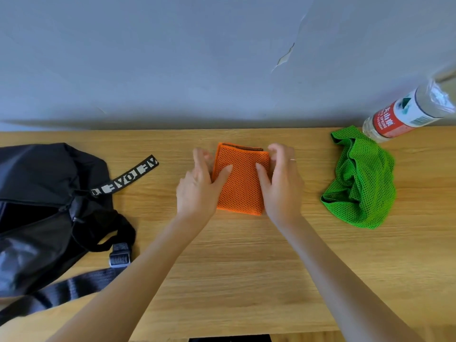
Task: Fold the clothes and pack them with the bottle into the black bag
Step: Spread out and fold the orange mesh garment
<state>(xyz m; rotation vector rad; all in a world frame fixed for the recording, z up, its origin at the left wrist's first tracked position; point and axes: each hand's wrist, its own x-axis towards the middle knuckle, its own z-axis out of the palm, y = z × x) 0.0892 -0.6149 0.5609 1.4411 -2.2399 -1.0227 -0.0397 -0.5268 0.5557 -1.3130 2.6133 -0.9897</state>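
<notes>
An orange mesh cloth, folded into a small rectangle, lies at the middle of the wooden table. My left hand holds its left edge, thumb on top and fingers curled at the side. My right hand grips the right edge the same way. A green mesh cloth lies crumpled to the right. Behind it stands a clear water bottle with a red and white label. The black bag lies at the left with its dark opening facing right.
The bag's patterned strap reaches toward the middle of the table, and a wide black strap with a grey buckle trails along the front left. A grey wall stands right behind the table.
</notes>
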